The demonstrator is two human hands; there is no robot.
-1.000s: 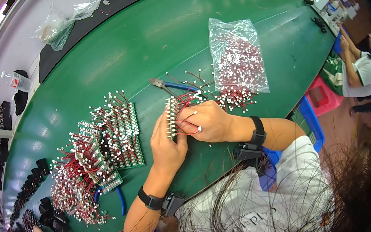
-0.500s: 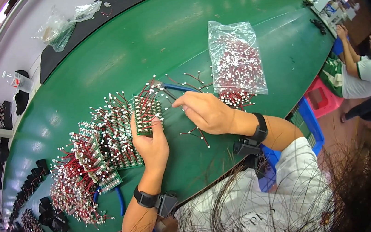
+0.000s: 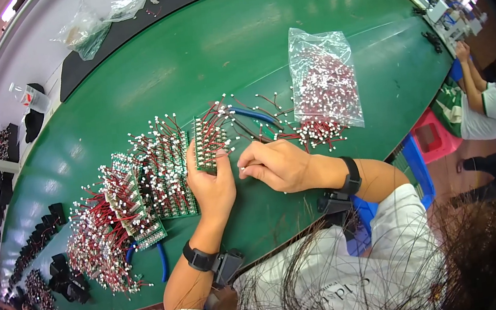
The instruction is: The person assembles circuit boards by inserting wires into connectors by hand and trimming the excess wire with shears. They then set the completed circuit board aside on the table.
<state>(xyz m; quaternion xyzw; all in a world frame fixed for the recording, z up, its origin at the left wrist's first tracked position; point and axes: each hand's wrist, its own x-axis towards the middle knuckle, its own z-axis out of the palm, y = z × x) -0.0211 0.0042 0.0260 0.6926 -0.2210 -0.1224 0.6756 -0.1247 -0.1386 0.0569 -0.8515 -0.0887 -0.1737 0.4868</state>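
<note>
My left hand (image 3: 211, 184) is closed round a green circuit board (image 3: 204, 142) with rows of small white connectors, its thumb along the near edge. Red wires with white plugs (image 3: 213, 114) stick up from the board's far end. To the right, my right hand (image 3: 277, 167) pinches a tiny white-tipped piece (image 3: 242, 169), mostly hidden by the fingers. Beyond that hand lies a blue-handled tool (image 3: 258, 114). Left of the held board sit a wired board panel (image 3: 166, 171), another tilted panel (image 3: 136, 200) and a heap of red wires with white plugs (image 3: 96, 251).
A clear bag of wires (image 3: 324, 80) lies at the right on the green table (image 3: 203, 43), loose wires (image 3: 319, 131) beside it. Another blue-handled tool (image 3: 163, 261) lies near the heap. Black parts (image 3: 39, 245) line the left. Two other people work nearby, left and right.
My right hand has drawn nearer to me, below the tool, and its fingers have curled into a pinch. The whole view has shifted slightly. My left hand keeps its hold on the circuit board.
</note>
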